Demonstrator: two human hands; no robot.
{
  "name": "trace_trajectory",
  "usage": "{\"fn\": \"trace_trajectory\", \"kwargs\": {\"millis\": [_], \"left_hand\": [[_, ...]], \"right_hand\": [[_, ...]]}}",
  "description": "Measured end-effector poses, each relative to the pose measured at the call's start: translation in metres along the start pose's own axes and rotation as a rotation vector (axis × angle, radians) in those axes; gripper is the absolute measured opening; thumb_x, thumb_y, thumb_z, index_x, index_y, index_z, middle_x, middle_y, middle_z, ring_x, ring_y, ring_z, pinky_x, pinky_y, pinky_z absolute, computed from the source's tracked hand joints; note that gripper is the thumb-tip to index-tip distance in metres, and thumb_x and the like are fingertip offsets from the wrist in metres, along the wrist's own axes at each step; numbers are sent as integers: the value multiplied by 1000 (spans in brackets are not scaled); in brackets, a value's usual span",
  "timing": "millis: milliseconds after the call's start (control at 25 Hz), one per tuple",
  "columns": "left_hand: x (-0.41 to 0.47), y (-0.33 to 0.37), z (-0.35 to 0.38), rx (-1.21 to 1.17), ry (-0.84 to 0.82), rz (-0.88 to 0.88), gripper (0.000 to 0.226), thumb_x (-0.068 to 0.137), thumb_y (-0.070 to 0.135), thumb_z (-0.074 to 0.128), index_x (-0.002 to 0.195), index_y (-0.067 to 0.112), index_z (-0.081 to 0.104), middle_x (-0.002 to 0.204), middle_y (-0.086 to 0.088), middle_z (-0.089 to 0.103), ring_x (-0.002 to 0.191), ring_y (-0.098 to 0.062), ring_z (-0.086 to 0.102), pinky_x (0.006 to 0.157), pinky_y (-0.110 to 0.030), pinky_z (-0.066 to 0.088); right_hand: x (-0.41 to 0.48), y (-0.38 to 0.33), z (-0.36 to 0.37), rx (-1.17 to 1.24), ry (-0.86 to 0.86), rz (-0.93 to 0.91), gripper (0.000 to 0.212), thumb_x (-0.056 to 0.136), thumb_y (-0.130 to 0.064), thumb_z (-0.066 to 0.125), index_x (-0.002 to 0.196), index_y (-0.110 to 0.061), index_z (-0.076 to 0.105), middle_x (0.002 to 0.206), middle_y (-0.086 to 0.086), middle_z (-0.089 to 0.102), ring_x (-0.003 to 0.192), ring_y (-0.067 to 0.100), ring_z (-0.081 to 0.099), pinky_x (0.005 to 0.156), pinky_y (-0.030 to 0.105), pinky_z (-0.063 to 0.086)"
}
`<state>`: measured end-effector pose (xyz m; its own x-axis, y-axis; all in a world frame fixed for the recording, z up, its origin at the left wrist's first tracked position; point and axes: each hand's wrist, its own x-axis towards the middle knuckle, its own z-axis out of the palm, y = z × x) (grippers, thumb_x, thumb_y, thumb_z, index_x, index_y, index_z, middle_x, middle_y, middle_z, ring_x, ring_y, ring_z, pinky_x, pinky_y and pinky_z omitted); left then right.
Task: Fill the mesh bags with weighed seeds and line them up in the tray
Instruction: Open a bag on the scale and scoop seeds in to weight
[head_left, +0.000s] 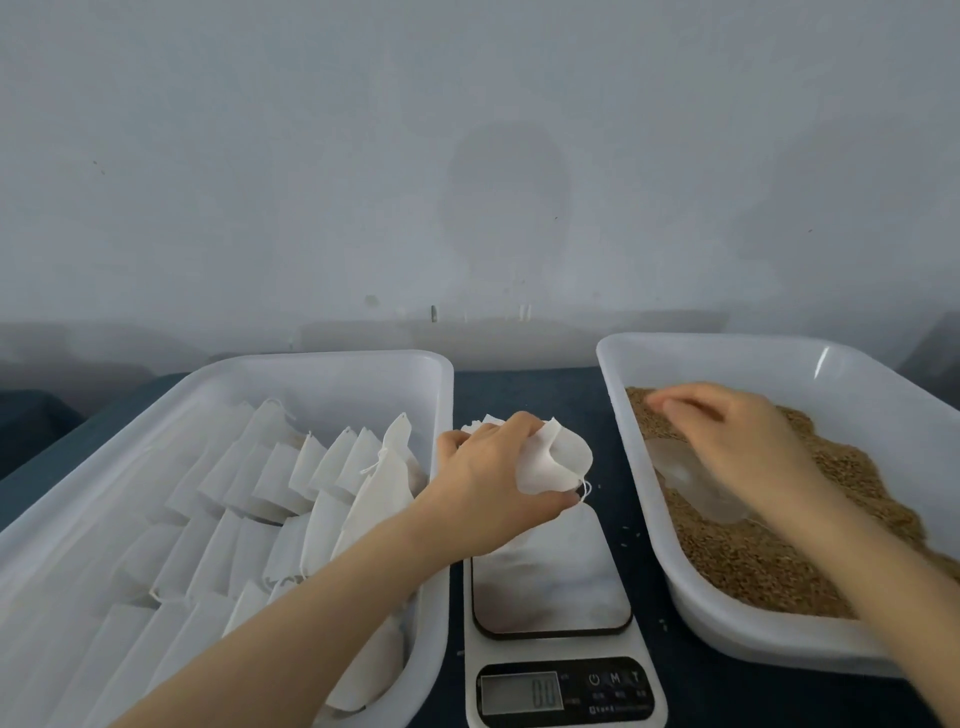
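— Where do we have the bag (556, 460)?
— Our left hand (493, 488) grips it, fingers (517, 423) curled round its mouth, above the scale (550, 587), between the trays; more bags (291, 483) stand in rows in the left tray (322, 358).
— And our right hand (743, 431)?
— Over the seeds (753, 561) in the right tray (727, 343), above a clear scoop (691, 483); blurred; we cannot tell its grip.

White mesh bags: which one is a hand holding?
The white mesh bag gripped by the left hand above the white digital scale; the others lie unheld.

Dark blue table (540, 395): bag tray (322, 358), scale (519, 656), seed tray (727, 340) (stray seeds (663, 625) alongside)
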<state>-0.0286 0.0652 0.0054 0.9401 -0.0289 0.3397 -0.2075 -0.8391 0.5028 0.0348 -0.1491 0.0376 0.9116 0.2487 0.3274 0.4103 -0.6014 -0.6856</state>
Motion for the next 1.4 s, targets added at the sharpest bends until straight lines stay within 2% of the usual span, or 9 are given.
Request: {"fn": "trace_trajectory", "kwargs": {"millis": [160, 320, 640, 800, 1000, 1120, 1240, 1320, 1400], "left_hand": [[-3, 1, -4, -10, -53, -5, 42, 76, 63, 63, 100, 46, 33, 86, 30, 41, 91, 5, 36, 99, -29, 18], [-2, 2, -3, 41, -95, -16, 43, 76, 66, 61, 99, 47, 31, 89, 27, 38, 92, -2, 30, 104, -31, 17], [-3, 0, -1, 110, -95, -47, 38, 73, 70, 57, 90, 45, 34, 86, 22, 41, 92, -8, 35, 103, -31, 17], [-4, -2, -2, 119, -98, -43, 36, 72, 71, 56, 85, 46, 33, 89, 17, 42, 93, -10, 35, 105, -33, 19], [-4, -3, 0, 139, -105, -37, 40, 73, 71, 56, 93, 45, 32, 94, 15, 43, 94, -10, 35, 107, -34, 18], [-4, -3, 0, 138, -105, -33, 40, 73, 72, 55, 94, 45, 32, 94, 16, 43, 94, -9, 35, 105, -33, 16], [-4, -4, 0, 153, -107, -25, 40, 73, 72, 53, 93, 45, 31, 94, 16, 42, 93, -9, 34, 105, -33, 16], [-3, -5, 0, 162, -115, -25, 41, 72, 73, 52, 94, 45, 31, 95, 15, 43, 95, -10, 35, 106, -33, 17], [-3, -6, 1, 175, -132, -31, 41, 73, 74, 51, 95, 45, 31, 98, 14, 44, 98, -11, 37, 108, -36, 17]], "right_hand": [[8, 70, -44, -585, -257, 266, 37, 95, -42, 46, 102, -16, 71, 104, -6, 66, 83, 18, 67, 71, 26, 51], [-1, 94, -44, -536, -381, 373, 35, 87, -52, 54, 76, -24, 73, 60, -2, 69, 50, 7, 58, 50, 20, 45], [-3, 84, -37, -444, -288, 411, 34, 75, -43, 75, 60, -14, 68, 49, -5, 54, 44, 10, 45, 47, 23, 36], [-3, 82, -40, -478, -72, 423, 26, 78, -29, 74, 94, -12, 64, 71, -1, 61, 58, 12, 56, 45, 23, 38], [-4, 87, -55, -723, 123, 584, 32, 84, -12, 59, 111, -6, 44, 90, 13, 51, 84, 32, 51, 67, 37, 43], [-7, 91, -60, -805, 98, 683, 45, 82, -10, 60, 118, -4, 35, 103, 23, 53, 96, 38, 50, 77, 44, 46], [-7, 93, -57, -765, -18, 748, 56, 89, -25, 54, 130, -5, 21, 110, 23, 54, 100, 38, 52, 77, 44, 44], [-6, 93, -52, -695, -75, 743, 61, 92, -32, 50, 136, -6, 15, 106, 20, 56, 93, 35, 55, 73, 40, 45], [-6, 90, -48, -620, -131, 734, 68, 91, -21, 53, 140, -5, 9, 91, 14, 55, 79, 27, 56, 65, 36, 45]]}}
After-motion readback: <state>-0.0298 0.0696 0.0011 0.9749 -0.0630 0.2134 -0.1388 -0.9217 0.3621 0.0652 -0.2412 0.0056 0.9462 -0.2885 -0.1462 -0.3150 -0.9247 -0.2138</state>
